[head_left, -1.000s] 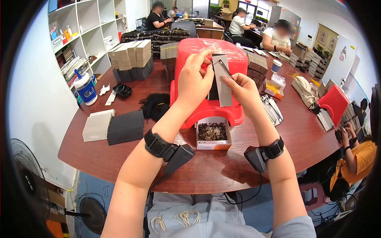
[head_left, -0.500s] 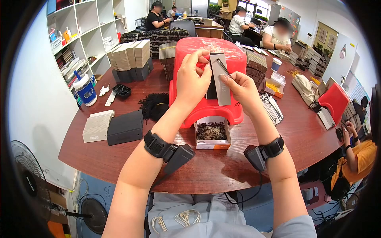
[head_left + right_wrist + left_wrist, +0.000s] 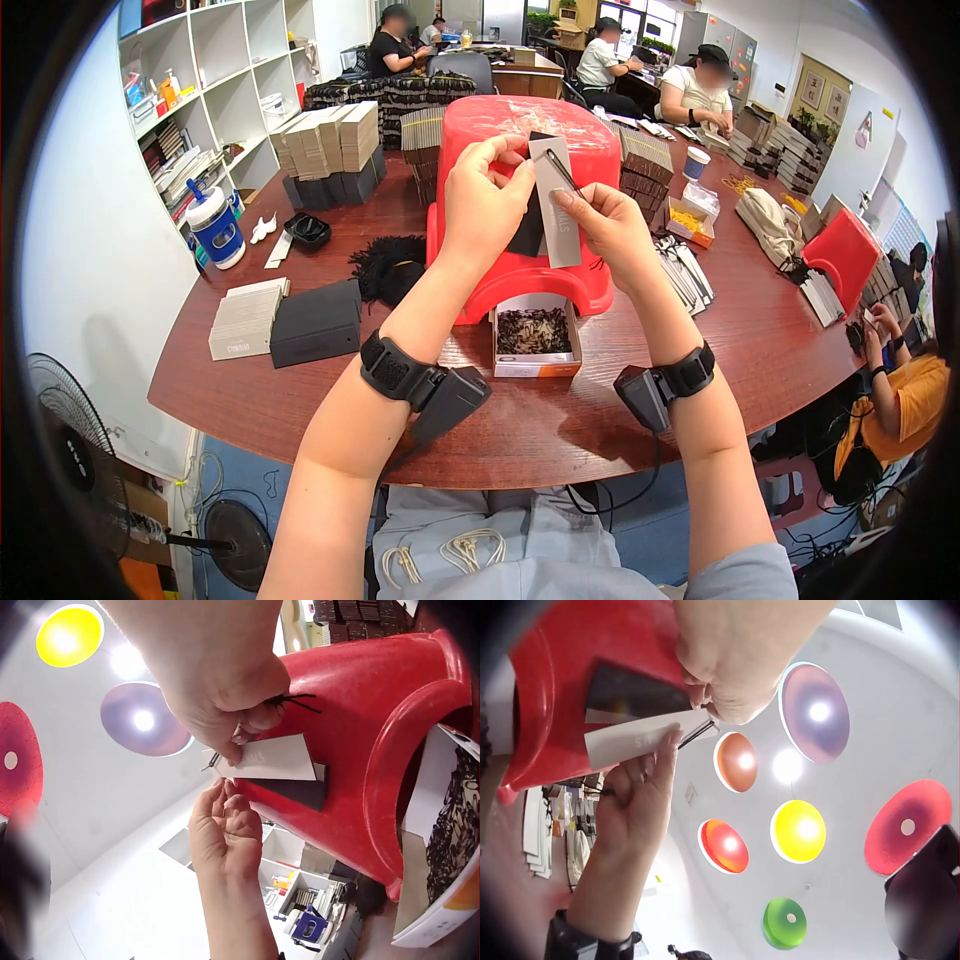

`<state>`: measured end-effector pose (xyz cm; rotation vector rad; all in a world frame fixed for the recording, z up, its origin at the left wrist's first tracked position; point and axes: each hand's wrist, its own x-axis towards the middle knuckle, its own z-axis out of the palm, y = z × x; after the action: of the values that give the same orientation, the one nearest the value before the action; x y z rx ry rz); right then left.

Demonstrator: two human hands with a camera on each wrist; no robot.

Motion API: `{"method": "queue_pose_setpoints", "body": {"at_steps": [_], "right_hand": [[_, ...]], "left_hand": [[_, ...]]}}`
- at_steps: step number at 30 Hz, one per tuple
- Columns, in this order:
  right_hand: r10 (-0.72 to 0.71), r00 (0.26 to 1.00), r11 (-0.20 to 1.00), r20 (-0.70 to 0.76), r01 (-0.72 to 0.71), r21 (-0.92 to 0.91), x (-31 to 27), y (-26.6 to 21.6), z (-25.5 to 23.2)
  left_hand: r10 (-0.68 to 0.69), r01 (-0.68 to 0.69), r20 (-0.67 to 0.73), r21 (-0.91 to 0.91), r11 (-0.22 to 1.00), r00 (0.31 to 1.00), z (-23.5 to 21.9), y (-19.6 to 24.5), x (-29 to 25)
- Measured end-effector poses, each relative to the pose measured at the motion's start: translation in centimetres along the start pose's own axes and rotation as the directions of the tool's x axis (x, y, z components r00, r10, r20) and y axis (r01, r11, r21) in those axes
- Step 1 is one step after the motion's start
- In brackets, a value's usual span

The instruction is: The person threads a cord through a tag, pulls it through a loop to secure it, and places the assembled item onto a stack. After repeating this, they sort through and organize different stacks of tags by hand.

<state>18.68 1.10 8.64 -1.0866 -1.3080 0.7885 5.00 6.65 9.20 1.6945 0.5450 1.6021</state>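
In the head view my right hand (image 3: 610, 228) pinches a long grey card (image 3: 553, 215) with pale printed letters, thumb on its front. A thin black cord (image 3: 562, 168) runs from under that thumb to the card's top end. Behind the grey card, a dark card (image 3: 525, 238) slants out at its lower left. My left hand (image 3: 488, 200) has thumb and fingertips pinched at the top left corner of the cards; its fingertips (image 3: 227, 787) meet that end in the right wrist view. Black strands (image 3: 300, 700) stick out of my right fist. Both cards are held before an upturned red plastic stool (image 3: 470, 125).
An open box (image 3: 540, 365) of small black cord pieces stands under the stool's front edge. To the left lie grey card stacks (image 3: 245, 318), dark cards (image 3: 317, 322) and a black tassel bundle (image 3: 390, 270). Loose cards (image 3: 685, 275) and a yellow-filled box (image 3: 690, 225) are at the right.
The dark card's lower end has swung left, out from behind the grey card. My left fingers have curled in slightly at the top; the right hand keeps its pinch.
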Motion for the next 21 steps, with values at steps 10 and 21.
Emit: {"method": "queue_pose_setpoints", "body": {"at_steps": [10, 21], "right_hand": [[-0.029, 0.999, 1.0, -0.02, 0.029, 0.003, 0.1, 0.3, 0.1], [-0.099, 0.989, 0.995, -0.109, 0.099, -0.009, 0.0, 0.8, -0.3]], "left_hand": [[-0.096, 0.096, -0.002, 0.072, 0.993, 0.995, 0.8, -1.8, -2.1], [0.108, -0.12, 0.055, 0.321, 0.939, 0.993, 1.5, -1.5, -3.2]]}}
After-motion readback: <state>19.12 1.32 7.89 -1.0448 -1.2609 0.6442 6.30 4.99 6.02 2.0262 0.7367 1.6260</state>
